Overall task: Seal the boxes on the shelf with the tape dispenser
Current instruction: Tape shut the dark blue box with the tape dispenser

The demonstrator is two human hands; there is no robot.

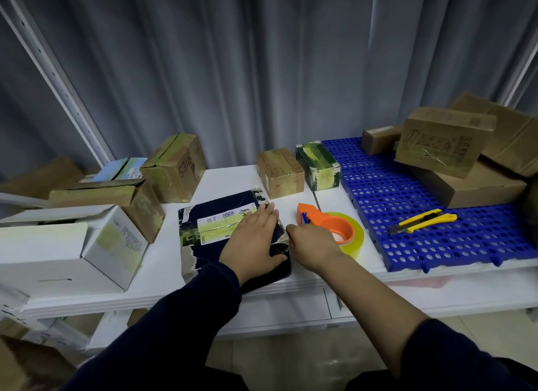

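Note:
A flat dark box (209,233) with a white label and torn edges lies on the white shelf (163,271) in front of me. My left hand (256,239) lies flat on its top, fingers straight, thumb over the right edge. My right hand (313,245) sits at the box's right side with fingers curled, touching the box edge; whether it pinches tape there cannot be told. Just behind that hand the orange tape dispenser (329,224) with a clear tape roll rests on the shelf.
Several cardboard boxes stand around: a white open one (72,254) at left, brown ones (174,166) behind, two small ones (279,172) at the back. A blue perforated mat (407,245) at right carries two yellow utility knives (422,220) and stacked brown boxes (465,163).

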